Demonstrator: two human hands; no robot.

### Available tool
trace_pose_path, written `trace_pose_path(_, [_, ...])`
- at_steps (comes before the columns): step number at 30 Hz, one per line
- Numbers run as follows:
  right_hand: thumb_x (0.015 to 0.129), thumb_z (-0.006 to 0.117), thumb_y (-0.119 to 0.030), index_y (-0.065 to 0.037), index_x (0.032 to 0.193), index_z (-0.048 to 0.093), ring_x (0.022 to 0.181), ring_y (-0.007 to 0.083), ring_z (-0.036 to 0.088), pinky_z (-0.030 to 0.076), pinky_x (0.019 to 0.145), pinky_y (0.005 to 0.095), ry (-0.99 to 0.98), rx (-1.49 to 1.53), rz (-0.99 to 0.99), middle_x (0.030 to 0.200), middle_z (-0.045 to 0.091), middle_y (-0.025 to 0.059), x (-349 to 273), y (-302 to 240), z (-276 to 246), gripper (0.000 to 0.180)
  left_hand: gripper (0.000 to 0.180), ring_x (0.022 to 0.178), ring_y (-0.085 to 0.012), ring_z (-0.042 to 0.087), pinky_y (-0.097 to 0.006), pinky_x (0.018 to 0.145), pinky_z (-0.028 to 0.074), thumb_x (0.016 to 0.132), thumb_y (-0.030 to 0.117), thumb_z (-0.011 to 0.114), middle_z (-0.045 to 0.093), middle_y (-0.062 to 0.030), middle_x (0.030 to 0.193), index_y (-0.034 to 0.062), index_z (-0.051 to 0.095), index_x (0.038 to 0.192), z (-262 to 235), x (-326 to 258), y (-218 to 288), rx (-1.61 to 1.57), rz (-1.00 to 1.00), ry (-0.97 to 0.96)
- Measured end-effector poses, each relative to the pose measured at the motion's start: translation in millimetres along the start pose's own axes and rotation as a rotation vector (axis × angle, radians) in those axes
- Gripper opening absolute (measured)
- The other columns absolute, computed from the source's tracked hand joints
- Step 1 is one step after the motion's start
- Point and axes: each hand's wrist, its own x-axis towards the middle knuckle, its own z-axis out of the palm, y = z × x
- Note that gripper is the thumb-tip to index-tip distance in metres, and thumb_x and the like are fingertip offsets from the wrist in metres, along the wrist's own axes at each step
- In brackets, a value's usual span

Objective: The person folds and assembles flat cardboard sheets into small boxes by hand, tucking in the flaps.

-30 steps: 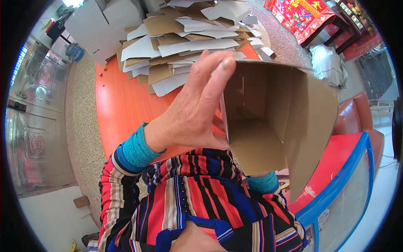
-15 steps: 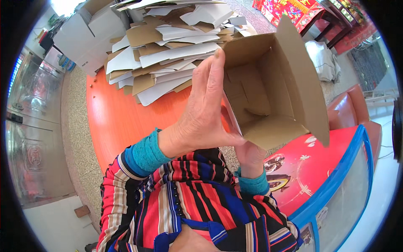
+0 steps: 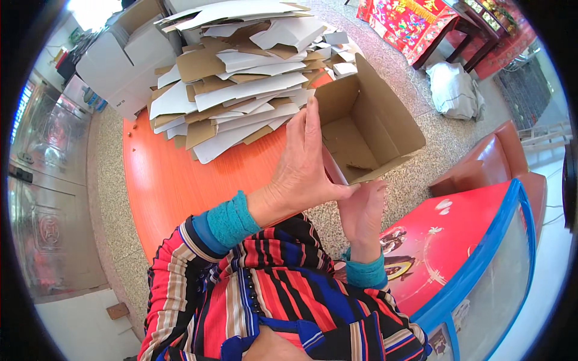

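Observation:
An open cardboard box (image 3: 385, 120), brown on the inside, is tilted so that its hollow inside faces me. My left hand (image 3: 301, 159) grips its left wall, with the long fingers stretched up along the side and the thumb across the near corner. Below the near edge, my right hand (image 3: 363, 210) holds the box from underneath, its fingers partly hidden by the cardboard. Beyond my left hand rises a tall, uneven stack of flattened white and brown cartons (image 3: 241, 90) on an orange table (image 3: 186, 174).
A red-topped cabinet with a blue frame (image 3: 475, 253) stands close on my right, a brown leather seat (image 3: 494, 156) behind it. A white bundle (image 3: 451, 90) lies on the speckled floor. White cartons (image 3: 123, 66) stand at the far left.
The box has turned and shifted left, away from me, and its right side no longer reaches as far right. My right hand now shows more clearly below the near edge.

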Motion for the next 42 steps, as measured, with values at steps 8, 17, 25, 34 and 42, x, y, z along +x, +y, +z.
trace_pose_path(8, [0.093, 0.059, -0.04, -0.016, 0.144, 0.035, 0.123, 0.0221, 0.049, 0.04, 0.103, 0.0391, 0.072, -0.154, 0.018, 0.139, 0.048, 0.0053, 0, -23, 15, 0.061, 0.124, 0.115, -0.0417, 0.039, -0.047, 0.099, 0.036, 0.054, 0.029, 0.082, 0.033, -0.0294, 0.132, -0.0073, 0.009, 0.146, 11, 0, 11, 0.077, 0.046, 0.069])
trace_pose_path(17, [0.093, 0.058, -0.038, -0.017, 0.141, 0.041, 0.121, 0.0235, 0.051, 0.041, 0.104, 0.0418, 0.125, -0.176, -0.006, 0.135, 0.051, 0.0053, -1, -23, -2, 0.055, 0.121, 0.111, -0.0416, 0.041, -0.047, 0.096, 0.036, 0.054, 0.032, 0.081, 0.033, -0.0293, 0.131, -0.008, 0.012, 0.145, 19, 1, 14, 0.074, 0.04, 0.027])
trace_pose_path(25, [0.091, 0.057, -0.037, -0.014, 0.135, 0.049, 0.117, 0.0257, 0.055, 0.043, 0.104, 0.0465, 0.202, 0.19, -0.226, 0.128, 0.058, 0.0066, 0, -33, -72, 0.05, 0.12, 0.119, -0.0431, 0.039, -0.048, 0.101, 0.035, 0.056, 0.044, 0.082, 0.03, -0.0304, 0.138, -0.0095, 0.021, 0.144, 64, 17, 38, -0.061, 0.126, -0.127])
trace_pose_path(34, [0.091, 0.058, -0.031, -0.014, 0.136, 0.049, 0.123, 0.0267, 0.052, 0.042, 0.105, 0.0451, 0.206, 0.264, -0.408, 0.134, 0.055, 0.0102, 15, -42, -145, 0.05, 0.087, 0.113, -0.0479, 0.043, -0.048, 0.094, 0.04, 0.065, 0.031, 0.077, 0.024, -0.0392, 0.14, -0.0038, 0.036, 0.134, 133, 34, 26, -0.03, 0.191, -0.307])
trace_pose_path(42, [0.088, 0.058, -0.027, -0.013, 0.137, 0.048, 0.116, 0.0262, 0.058, 0.05, 0.097, 0.043, 0.198, 0.194, -0.445, 0.13, 0.057, 0.0104, 17, -28, -163, 0.052, 0.041, 0.102, -0.0472, 0.055, -0.043, 0.083, 0.049, 0.075, 0.017, 0.072, 0.022, -0.0393, 0.142, -0.0002, 0.05, 0.106, 124, 28, 15, -0.057, 0.161, -0.441])
